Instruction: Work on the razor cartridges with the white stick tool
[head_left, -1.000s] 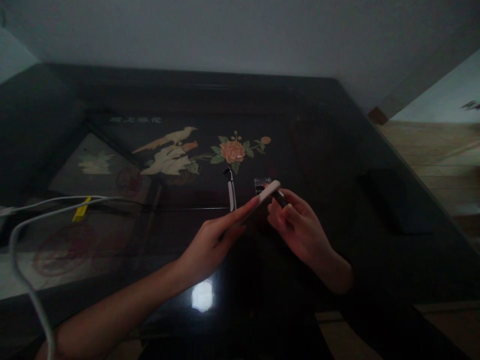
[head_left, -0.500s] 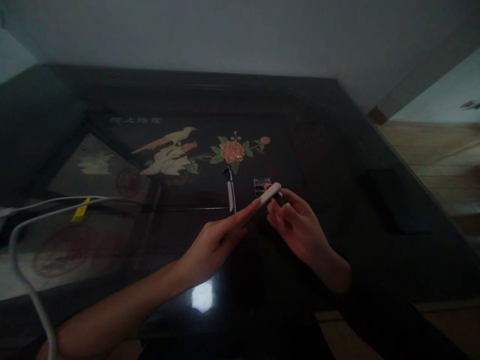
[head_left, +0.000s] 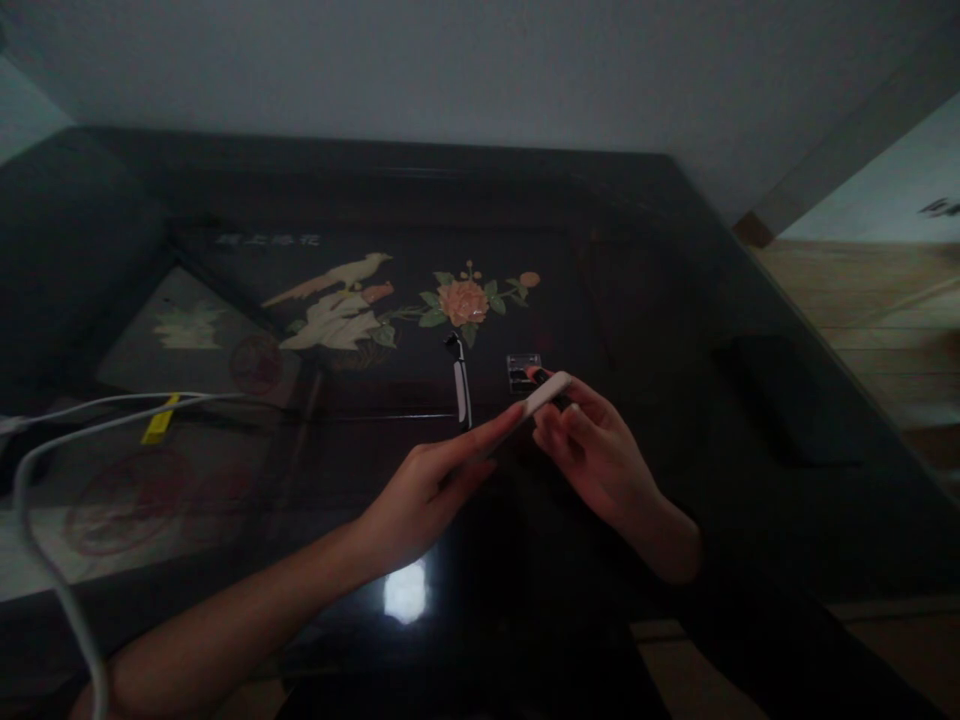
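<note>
Left hand pinching slim white bar above table centre; right hand closing fingers round its far end. Likely light, rigid, smooth; gripping long edges safest.

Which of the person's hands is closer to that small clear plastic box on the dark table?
Right. The right hand sits just below the small clear plastic box; the left hand is farther down-left.

Two hands, one white bar

Table inscription — too blurred, unreadable
</note>
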